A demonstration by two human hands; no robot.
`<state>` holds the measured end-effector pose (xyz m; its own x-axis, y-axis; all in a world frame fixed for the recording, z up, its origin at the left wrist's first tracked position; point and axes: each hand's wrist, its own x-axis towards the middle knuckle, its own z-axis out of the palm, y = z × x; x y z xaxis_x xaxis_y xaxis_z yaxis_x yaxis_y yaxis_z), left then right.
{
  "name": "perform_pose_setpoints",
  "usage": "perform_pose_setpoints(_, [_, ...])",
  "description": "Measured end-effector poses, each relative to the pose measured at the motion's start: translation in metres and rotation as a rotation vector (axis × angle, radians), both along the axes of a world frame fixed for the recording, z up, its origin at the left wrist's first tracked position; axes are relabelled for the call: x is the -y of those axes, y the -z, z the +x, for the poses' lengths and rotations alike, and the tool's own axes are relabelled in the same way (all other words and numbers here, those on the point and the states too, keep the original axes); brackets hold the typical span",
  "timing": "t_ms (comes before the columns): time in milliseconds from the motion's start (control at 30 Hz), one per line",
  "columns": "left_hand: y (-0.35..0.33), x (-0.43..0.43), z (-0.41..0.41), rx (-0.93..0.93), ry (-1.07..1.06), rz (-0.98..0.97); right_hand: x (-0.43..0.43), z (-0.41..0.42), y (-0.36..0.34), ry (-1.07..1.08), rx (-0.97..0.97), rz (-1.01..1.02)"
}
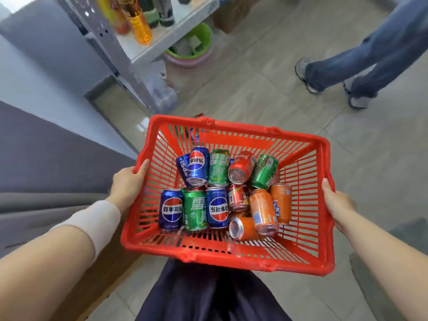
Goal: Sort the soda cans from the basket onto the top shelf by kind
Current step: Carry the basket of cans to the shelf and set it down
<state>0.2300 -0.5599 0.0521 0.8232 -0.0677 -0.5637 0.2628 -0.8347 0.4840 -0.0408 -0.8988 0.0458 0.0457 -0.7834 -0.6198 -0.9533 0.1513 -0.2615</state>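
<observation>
Red slatted basket (320,205), blue cans (171,209), green cans (195,209), orange cans (264,210), red cans (240,167)

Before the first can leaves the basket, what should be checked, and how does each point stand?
1. Hold on the red basket: ok, the left hand and the right hand grip its opposite rims.
2. A hand free to pick: not ok, both hold it.
3. Kinds easy to tell apart: ok, blue cans, green cans, red cans and orange cans lie mixed.
4. Room on the top shelf: cannot tell, only a lower shelf with bottles shows.
5. Spot to set it down: cannot tell.
</observation>
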Motion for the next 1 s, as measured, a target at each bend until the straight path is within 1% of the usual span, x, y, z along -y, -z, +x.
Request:
perform_pose_setpoints(67, [0.005, 0.035, 0.018, -0.057, -0.004, -0.025, 0.031, 0.01, -0.001, 0.038, 0.008, -0.028])
perform_pose_setpoints(167, [0.011, 0.085, 0.039, -0.132, 0.007, -0.034, 0.074, 0.023, -0.001, 0.037, -0.036, -0.021])
perform_pose_setpoints(267, [0.014, 0.131, 0.058, -0.192, -0.005, -0.036, 0.115, 0.038, -0.003, 0.059, -0.036, -0.009])
perform_pose_setpoints(333, [0.016, 0.158, 0.07, -0.203, -0.009, -0.025, 0.145, 0.051, -0.002, 0.068, -0.047, 0.001])
perform_pose_setpoints(467, [0.012, 0.216, 0.093, -0.182, -0.051, -0.004, 0.206, 0.084, -0.002, 0.079, -0.01, 0.054])
perform_pose_setpoints(733, [0.024, 0.3, 0.118, -0.144, -0.199, 0.018, 0.333, 0.163, 0.013, -0.086, -0.005, 0.034])
perform_pose_setpoints(900, [0.036, 0.342, 0.146, -0.115, -0.267, -0.022, 0.397, 0.229, 0.015, -0.171, 0.035, 0.027])
perform_pose_setpoints(1000, [0.047, 0.36, 0.163, -0.125, -0.296, -0.039, 0.426, 0.264, 0.014, -0.303, -0.011, 0.005])
